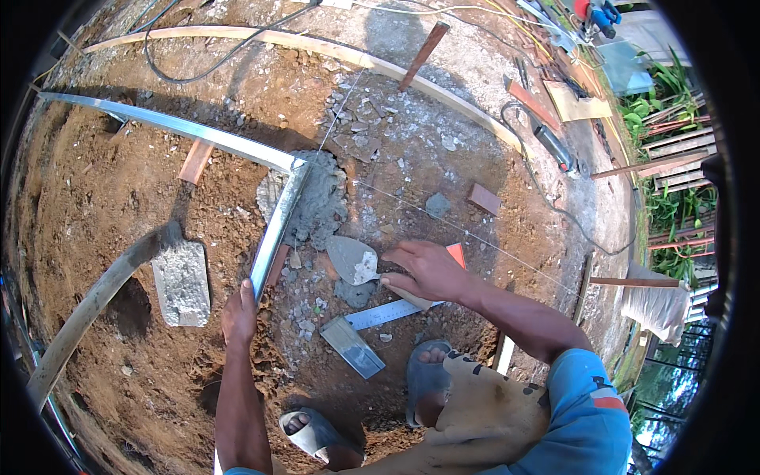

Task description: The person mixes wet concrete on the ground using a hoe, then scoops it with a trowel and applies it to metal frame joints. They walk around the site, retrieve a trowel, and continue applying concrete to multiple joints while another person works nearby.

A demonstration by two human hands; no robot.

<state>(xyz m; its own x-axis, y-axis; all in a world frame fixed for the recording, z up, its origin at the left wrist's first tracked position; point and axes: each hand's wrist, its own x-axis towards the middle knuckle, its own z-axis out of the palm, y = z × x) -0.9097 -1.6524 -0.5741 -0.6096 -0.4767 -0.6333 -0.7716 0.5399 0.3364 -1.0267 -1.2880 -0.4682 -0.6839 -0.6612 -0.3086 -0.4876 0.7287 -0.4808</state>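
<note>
My left hand (239, 315) is wrapped round the near end of a shiny metal bar (273, 229). Its far end meets a longer metal bar (174, 124) at a corner over a heap of wet grey mortar (321, 198). My right hand (431, 271) hovers low over the ground, thumb and fingers apart, beside a mortar-smeared trowel (352, 261). The thumb is by the trowel's neck; the hand partly hides what lies under it. Just nearer lie a metal ruler (388, 314) and a short piece of metal channel (354, 348). An orange piece (456, 254) shows behind my wrist.
A hoe (180, 281) with a long wooden handle lies at left. Taut string (467, 232) crosses the ground. Wooden stakes (423, 55), a brick piece (484, 199), a curved board (317, 46) and a corded angle grinder (556, 150) lie around. My sandalled feet (427, 380) are close by.
</note>
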